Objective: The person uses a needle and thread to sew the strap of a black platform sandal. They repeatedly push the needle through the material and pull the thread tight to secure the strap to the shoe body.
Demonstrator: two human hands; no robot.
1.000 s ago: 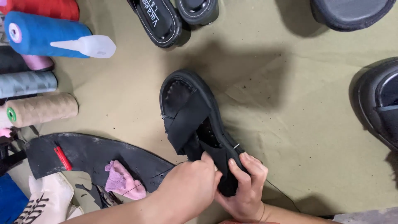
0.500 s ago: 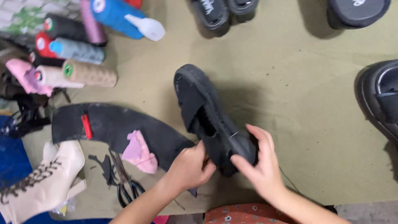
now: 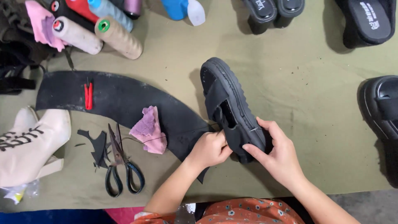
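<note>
L hand (image 3: 210,149) pinched shut on strap edge of black chunky-soled rubber sandal (image 3: 232,107); R hand (image 3: 277,154) wraps heel end, steadying it tilted on olive cloth desk (image 3: 298,83). Left of it: curved black leather sheet (image 3: 120,97) w/ pink rag (image 3: 149,129), black-handled scissors (image 3: 120,166). Far: thread cones (image 3: 118,38).

Single head-worn view, directed almost straight down onto the olive-covered worktable (image 3: 315,137) from close above. The near table edge is seen along the bottom of the frame, thread cones and other sandals at the top. No second view is provided.
</note>
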